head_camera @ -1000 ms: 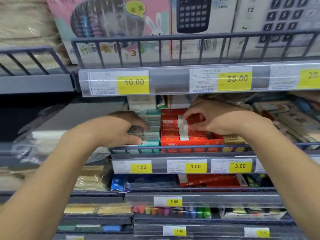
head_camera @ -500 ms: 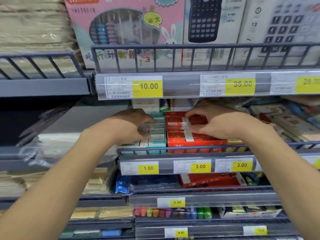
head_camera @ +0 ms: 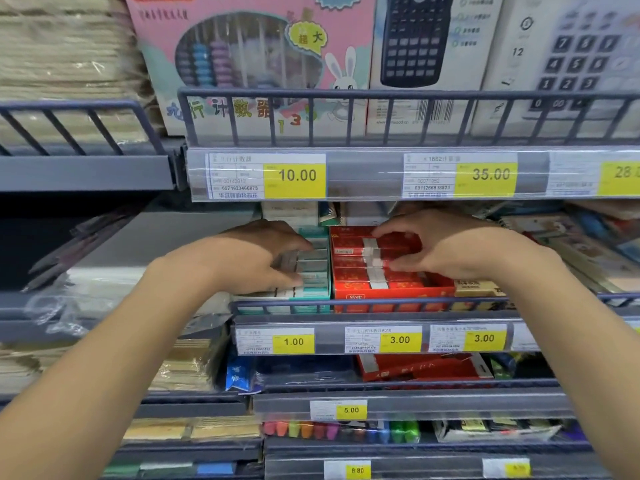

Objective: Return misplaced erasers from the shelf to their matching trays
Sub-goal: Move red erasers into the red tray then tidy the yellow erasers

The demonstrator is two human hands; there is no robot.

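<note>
Left hand curls round teal erasers in the teal tray; right hand pinches red erasers in red tray (both trays side by side, mid shelf).

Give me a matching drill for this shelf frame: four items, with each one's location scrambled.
1. teal tray
2. red tray
3. abacus box
4. highlighters

A. under the right hand
B. top shelf, above the 10.00 tag
C. under the left hand
D. below the 5.00 tag

Pairs: 1-C, 2-A, 3-B, 4-D
</note>
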